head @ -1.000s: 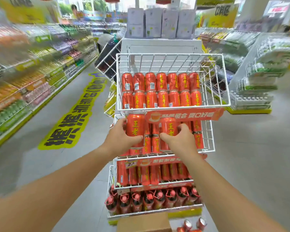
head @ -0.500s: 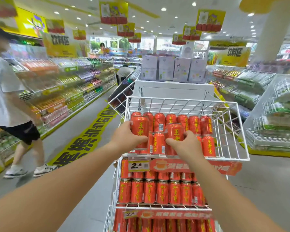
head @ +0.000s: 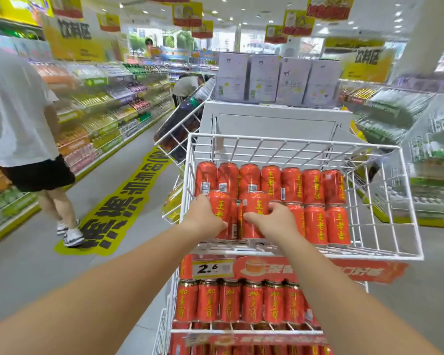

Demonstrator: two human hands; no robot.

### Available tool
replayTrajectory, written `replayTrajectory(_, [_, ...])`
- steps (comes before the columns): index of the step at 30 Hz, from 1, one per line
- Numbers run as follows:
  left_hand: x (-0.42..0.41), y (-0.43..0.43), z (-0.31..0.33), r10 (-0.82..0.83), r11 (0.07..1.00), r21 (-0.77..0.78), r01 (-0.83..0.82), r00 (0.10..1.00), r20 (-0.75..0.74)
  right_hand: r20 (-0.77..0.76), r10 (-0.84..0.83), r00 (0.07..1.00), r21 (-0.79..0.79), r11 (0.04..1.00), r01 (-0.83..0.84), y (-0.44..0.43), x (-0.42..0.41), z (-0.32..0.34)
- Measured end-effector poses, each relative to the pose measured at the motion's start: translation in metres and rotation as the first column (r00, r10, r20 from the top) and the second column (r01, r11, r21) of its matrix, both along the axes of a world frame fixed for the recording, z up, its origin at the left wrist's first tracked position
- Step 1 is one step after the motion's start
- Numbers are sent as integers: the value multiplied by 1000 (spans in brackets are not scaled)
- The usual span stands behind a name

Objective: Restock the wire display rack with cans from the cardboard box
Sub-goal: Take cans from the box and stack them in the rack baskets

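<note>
The white wire display rack (head: 385, 206) stands in front of me with several tiers of red cans. In its top basket, several red cans (head: 315, 224) stand upright in two rows. My left hand (head: 205, 218) grips a red can (head: 219, 208) at the front left of that basket. My right hand (head: 274, 221) grips another red can (head: 254, 203) just beside it. Both held cans stand upright inside the basket, among the front row. The cardboard box is out of view.
A lower tier (head: 231, 301) holds more red cans behind a price tag (head: 207, 269). A person in a white shirt and black shorts (head: 23, 129) walks in the aisle at left. Stocked shelves (head: 100, 116) line the left; other racks (head: 428, 155) stand right.
Both hands have carried their cans up from the lower tier and into the top basket's front row. My view has tilted upward, and the person at left has walked closer.
</note>
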State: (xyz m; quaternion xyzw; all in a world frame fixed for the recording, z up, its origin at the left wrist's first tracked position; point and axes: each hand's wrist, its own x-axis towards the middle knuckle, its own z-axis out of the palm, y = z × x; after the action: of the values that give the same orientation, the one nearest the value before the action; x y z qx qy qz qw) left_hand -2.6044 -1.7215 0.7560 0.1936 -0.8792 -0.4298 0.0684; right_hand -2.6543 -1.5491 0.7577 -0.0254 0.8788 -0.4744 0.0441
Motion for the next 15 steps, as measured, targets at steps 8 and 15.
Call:
replayTrajectory(8, [-9,3,-23,69,998,2,-69,997,16,68,53,996,42,998,-56,-15,-13,-19])
replayTrajectory(15, [-16,2,-29,76,995,-66,-74,996,34,60,113,992,104,987,-119,-25,-18,-22])
